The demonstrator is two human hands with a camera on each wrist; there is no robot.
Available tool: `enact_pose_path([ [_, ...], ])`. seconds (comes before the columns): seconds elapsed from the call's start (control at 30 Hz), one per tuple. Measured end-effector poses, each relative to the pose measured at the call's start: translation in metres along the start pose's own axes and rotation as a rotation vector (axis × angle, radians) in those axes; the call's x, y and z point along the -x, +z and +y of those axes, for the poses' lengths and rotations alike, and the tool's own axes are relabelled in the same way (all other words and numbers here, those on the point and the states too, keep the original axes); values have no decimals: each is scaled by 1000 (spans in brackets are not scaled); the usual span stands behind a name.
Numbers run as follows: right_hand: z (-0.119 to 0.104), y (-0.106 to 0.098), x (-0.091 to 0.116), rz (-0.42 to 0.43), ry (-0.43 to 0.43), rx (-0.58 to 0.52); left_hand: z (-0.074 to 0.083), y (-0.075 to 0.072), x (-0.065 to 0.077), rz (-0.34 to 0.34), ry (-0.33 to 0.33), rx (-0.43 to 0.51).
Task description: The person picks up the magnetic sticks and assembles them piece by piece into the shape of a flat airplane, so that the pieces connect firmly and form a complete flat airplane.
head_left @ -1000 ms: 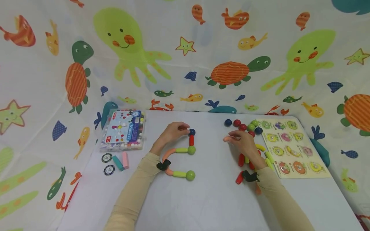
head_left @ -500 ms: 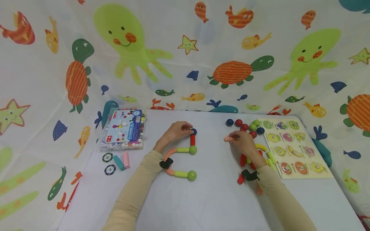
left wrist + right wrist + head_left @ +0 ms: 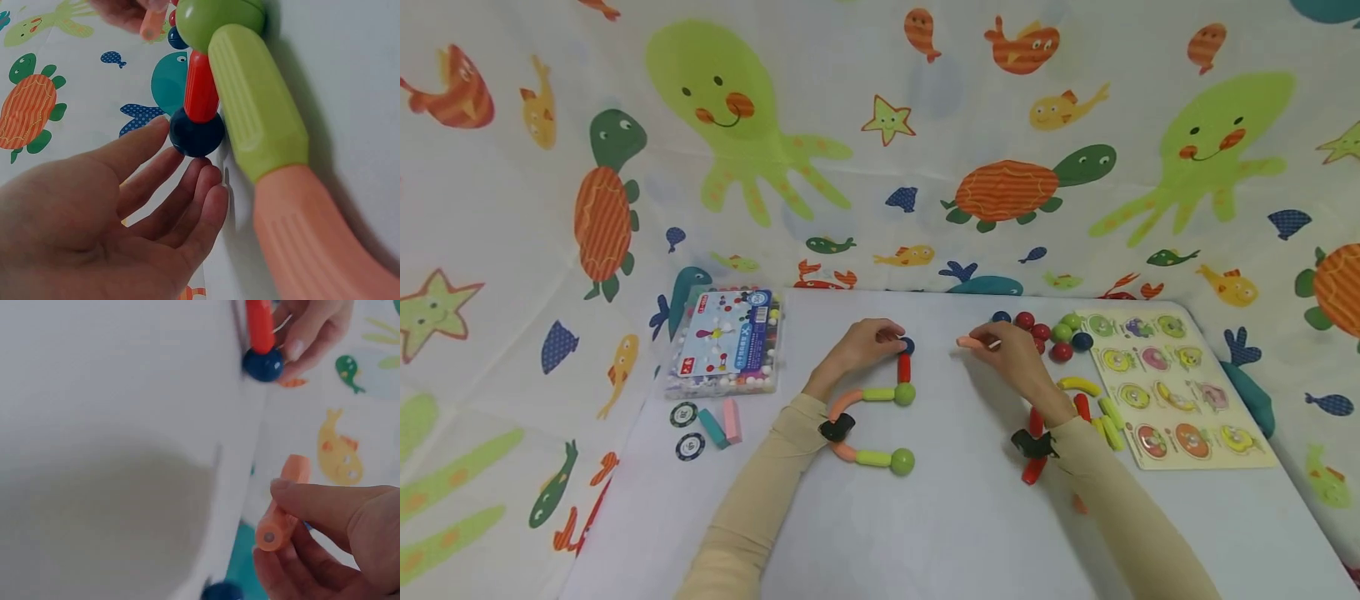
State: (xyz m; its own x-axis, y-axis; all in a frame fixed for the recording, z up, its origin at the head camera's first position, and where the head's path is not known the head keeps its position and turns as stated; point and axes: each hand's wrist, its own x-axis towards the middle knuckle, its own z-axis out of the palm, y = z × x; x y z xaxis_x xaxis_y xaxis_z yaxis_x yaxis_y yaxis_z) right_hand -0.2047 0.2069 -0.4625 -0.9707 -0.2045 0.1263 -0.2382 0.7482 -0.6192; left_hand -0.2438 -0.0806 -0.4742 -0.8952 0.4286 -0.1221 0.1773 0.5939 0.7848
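To your left on the white table (image 3: 940, 525) you have a clear box (image 3: 771, 353) with a printed label (image 3: 722, 331), and nearer you two round chips (image 3: 690, 445) beside a teal block (image 3: 712, 428) and a pink block (image 3: 732, 421). To your right lies a cream board (image 3: 1176, 417) with rows of colourful pictures, and ahead you face a cloth (image 3: 850, 75) of sea animals.

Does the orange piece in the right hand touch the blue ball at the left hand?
No, a visible gap separates the orange piece from the blue ball.

Two hands (image 3: 859, 348), three blue balls (image 3: 1082, 342), four green balls (image 3: 902, 462)
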Motion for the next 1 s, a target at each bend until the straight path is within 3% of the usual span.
enact_pose_path([
  [0.27,-20,19,-21,-37,2,-16,1,1,-2,-13,-4,-33],
  [0.7,-17,48,-29,-54,-6,-26,-1,2,-2,-10,-10,-30],
  [1.0,-23,56,-32,-73,-30,10,-2,2,-3,-7,-7,-31],
])
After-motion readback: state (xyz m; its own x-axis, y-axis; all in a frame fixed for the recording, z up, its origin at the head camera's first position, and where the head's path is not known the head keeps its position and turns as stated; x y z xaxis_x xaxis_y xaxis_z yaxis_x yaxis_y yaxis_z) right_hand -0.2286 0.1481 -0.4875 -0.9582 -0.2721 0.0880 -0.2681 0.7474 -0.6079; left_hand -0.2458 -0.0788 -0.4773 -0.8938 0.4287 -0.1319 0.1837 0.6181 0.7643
